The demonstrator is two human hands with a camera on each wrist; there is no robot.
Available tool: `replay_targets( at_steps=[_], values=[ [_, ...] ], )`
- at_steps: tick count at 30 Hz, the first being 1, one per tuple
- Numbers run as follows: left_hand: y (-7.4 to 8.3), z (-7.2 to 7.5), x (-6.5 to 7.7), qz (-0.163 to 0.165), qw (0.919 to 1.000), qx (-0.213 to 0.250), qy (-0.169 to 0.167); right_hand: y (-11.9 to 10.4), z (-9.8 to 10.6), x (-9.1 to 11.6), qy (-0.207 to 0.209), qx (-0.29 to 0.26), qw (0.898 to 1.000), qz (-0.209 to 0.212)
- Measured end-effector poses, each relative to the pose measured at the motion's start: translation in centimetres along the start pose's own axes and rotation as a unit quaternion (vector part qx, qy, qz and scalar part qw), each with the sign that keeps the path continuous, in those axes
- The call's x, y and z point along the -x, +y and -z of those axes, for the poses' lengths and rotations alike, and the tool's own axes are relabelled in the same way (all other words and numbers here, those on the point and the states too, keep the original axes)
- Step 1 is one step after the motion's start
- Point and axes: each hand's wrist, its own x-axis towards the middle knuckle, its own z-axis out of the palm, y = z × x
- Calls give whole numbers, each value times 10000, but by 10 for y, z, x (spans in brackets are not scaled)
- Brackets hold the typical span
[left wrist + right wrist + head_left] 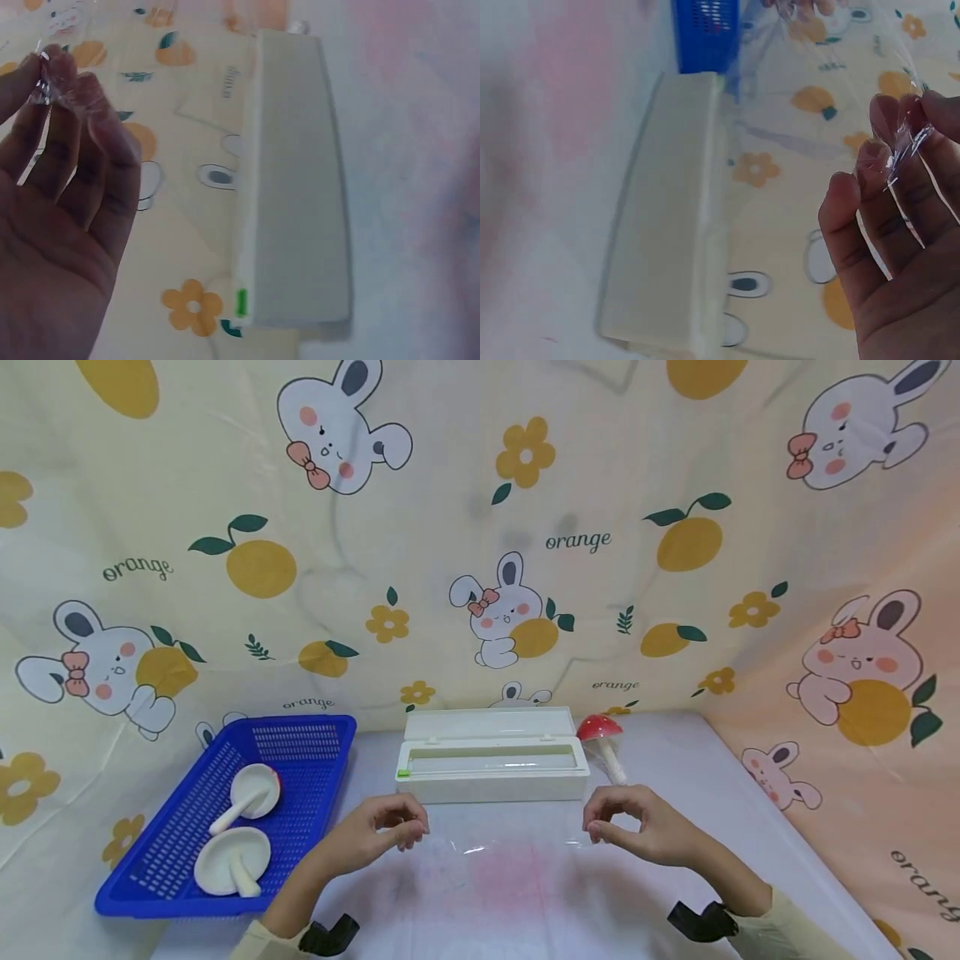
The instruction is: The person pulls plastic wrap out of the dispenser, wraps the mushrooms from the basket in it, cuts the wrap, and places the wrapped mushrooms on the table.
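Observation:
A clear sheet of cling film (474, 850) stretches between the two hands, low over the white table. My left hand (371, 835) pinches its left end between thumb and fingers; in the left wrist view the bunched film (46, 84) shows at those fingertips. The right hand (648, 827) pinches the other end, and the film (906, 146) glints and creases there in the right wrist view. Just beyond the hands lies a white cling film dispenser box (491, 789), its lid (491, 724) raised and a green slider (403, 773) at the left of its front edge.
At the left a blue plastic basket (225, 908) holds two mushrooms (255, 789) with pale undersides up. A red-capped mushroom (600, 727) leans by the box's right end. Behind hangs a printed cloth (450, 527); pinkish color shows on the table (510, 877) below the film.

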Motion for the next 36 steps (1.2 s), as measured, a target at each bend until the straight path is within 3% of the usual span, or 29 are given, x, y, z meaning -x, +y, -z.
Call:
replay_targets(
  at_steps=[7,12,19,23,27,30,36],
  values=[
    [-14,-14,14,560,9952,-185,-786,19,-22,17,-845,-276,9960,-67],
    [-27,-25,21,660,9906,-543,-1068,34,-38,30,-1357,-216,9905,39],
    [-44,-36,32,1116,9835,-834,-1155,52,-50,46,-1414,-162,9898,-115],
    [-51,-39,36,775,9838,-1110,-1173,60,-55,54,-1364,64,9906,-81],
    [-53,-42,41,344,9794,-1714,-1007,65,-61,60,-1130,536,9921,42],
    [-53,-44,44,266,9746,-2031,-906,67,-64,63,-963,815,9919,145],
    [-56,-49,42,752,9761,-1841,-874,70,-67,62,-1102,646,9910,408]
  ],
)
